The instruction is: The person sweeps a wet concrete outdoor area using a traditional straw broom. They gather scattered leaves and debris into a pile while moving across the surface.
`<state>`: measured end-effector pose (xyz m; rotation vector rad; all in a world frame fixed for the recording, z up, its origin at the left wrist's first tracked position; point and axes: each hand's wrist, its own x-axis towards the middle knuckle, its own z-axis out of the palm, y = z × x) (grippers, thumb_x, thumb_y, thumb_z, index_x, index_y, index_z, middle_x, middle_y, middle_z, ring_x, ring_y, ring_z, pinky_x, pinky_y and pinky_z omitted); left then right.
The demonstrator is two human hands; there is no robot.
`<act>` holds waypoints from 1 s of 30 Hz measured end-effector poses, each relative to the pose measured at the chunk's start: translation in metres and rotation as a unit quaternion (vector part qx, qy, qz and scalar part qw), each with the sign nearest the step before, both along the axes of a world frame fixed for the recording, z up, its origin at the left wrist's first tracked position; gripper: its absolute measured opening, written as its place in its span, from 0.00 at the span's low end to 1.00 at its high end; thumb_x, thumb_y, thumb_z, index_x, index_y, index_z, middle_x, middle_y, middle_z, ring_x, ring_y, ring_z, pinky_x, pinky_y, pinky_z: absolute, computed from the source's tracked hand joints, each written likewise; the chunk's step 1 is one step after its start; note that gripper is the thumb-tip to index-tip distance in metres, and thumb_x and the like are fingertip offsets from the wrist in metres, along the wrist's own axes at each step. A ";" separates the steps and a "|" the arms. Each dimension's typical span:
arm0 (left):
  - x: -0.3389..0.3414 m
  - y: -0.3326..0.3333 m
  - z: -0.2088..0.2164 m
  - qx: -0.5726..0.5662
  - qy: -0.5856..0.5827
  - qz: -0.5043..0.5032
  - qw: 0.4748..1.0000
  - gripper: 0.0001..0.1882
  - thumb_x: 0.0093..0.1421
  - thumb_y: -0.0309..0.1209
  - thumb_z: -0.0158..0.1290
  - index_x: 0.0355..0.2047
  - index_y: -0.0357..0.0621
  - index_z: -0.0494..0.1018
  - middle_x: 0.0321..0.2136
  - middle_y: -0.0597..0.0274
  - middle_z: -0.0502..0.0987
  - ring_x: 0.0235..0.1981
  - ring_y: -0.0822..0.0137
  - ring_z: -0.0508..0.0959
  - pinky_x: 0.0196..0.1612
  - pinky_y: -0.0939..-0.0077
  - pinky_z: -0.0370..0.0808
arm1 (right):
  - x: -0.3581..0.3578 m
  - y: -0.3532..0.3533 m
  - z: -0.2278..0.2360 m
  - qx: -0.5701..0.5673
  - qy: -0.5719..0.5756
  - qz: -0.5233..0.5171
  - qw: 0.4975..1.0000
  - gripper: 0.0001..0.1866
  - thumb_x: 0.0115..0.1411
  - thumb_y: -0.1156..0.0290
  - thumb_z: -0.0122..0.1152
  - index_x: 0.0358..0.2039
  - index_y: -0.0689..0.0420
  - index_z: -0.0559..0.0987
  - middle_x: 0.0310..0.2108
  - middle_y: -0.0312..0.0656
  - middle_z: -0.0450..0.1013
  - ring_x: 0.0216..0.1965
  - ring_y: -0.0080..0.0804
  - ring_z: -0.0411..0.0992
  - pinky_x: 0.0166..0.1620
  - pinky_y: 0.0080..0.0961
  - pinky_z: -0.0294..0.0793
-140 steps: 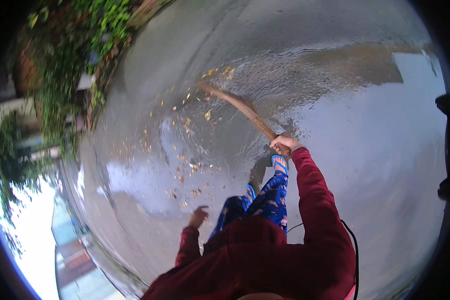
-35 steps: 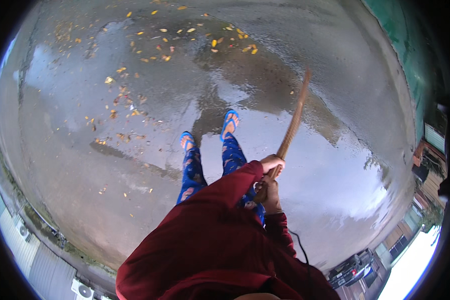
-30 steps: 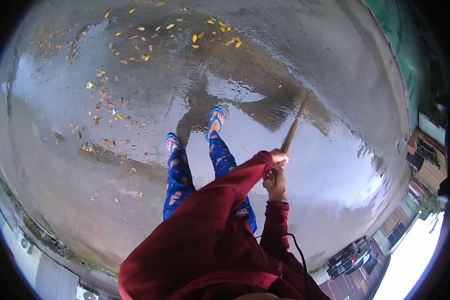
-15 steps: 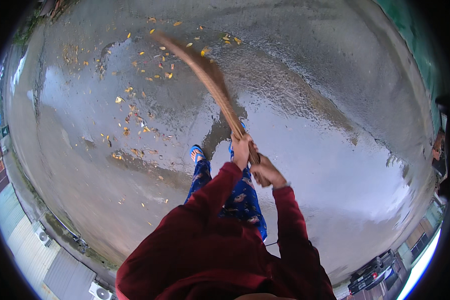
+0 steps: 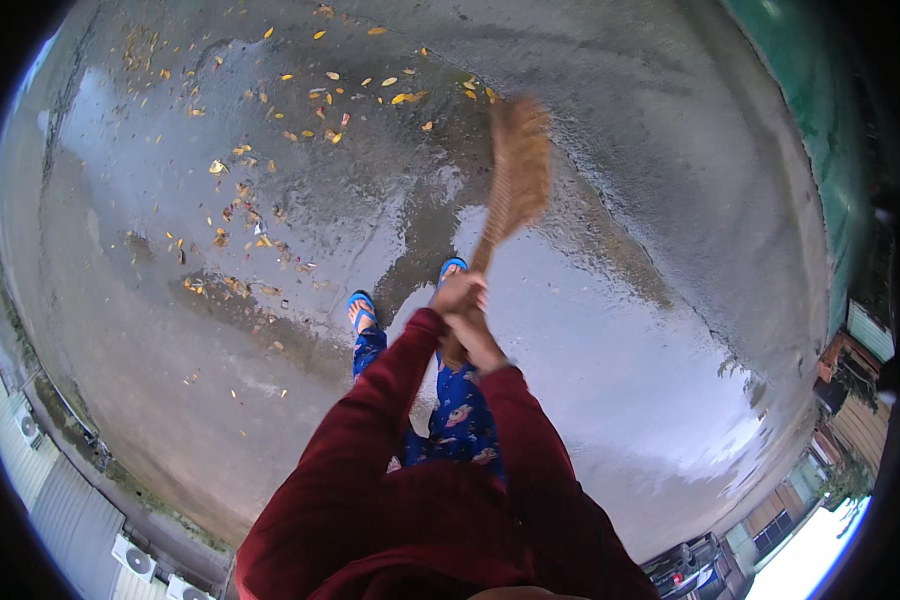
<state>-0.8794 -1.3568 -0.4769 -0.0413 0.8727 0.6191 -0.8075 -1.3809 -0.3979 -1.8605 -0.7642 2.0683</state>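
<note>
Both my hands are wrapped round the handle of a brown broom [image 5: 518,175], whose bound stalks fan out into a head blurred by motion. My left hand [image 5: 459,292] grips higher up, closer to the head. Just below it, my right hand [image 5: 477,340] closes round the lower handle, and the butt end sticks out under it. The broom points away from me, leaning slightly right, with its head over wet concrete; I cannot tell whether it touches the ground. Yellow and brown leaves [image 5: 408,98] lie scattered to the left of the broom head.
My feet in blue flip-flops [image 5: 361,306] stand at the edge of a shiny puddle [image 5: 590,350]. More leaves and litter [image 5: 260,235] lie to the left. A green sheet [image 5: 805,100] borders the ground on the right. Metal roofs [image 5: 75,510] and a parked vehicle [image 5: 685,565] show along the rim.
The broom head has swung from the far left to the right, and the broom now stands more upright in the picture. My hands have moved slightly left and closer together.
</note>
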 end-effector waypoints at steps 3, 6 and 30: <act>-0.065 0.028 -0.009 -0.049 0.048 0.059 0.996 0.08 0.46 0.32 0.46 0.20 0.40 0.63 0.16 0.62 0.66 0.17 0.70 0.66 0.24 0.78 0.66 | -0.052 0.030 -0.020 0.028 0.043 0.010 0.999 0.13 0.39 0.72 0.50 0.21 0.73 0.67 0.16 0.45 0.66 0.17 0.34 0.69 0.22 0.26 0.71; -0.072 0.062 0.001 -0.108 0.037 0.166 0.979 0.08 0.45 0.31 0.46 0.19 0.39 0.63 0.14 0.60 0.66 0.16 0.66 0.66 0.24 0.74 0.67 | -0.055 0.071 -0.007 -0.041 0.050 0.093 0.994 0.13 0.40 0.72 0.52 0.22 0.72 0.67 0.16 0.45 0.67 0.13 0.34 0.69 0.19 0.26 0.71; -0.157 -0.018 0.019 -0.133 0.171 0.293 0.931 0.07 0.44 0.30 0.45 0.17 0.40 0.60 0.12 0.62 0.63 0.13 0.68 0.64 0.19 0.76 0.66 | -0.116 0.014 -0.024 -0.082 0.203 0.194 0.956 0.11 0.42 0.72 0.51 0.28 0.62 0.68 0.17 0.40 0.65 0.14 0.28 0.65 0.16 0.24 0.66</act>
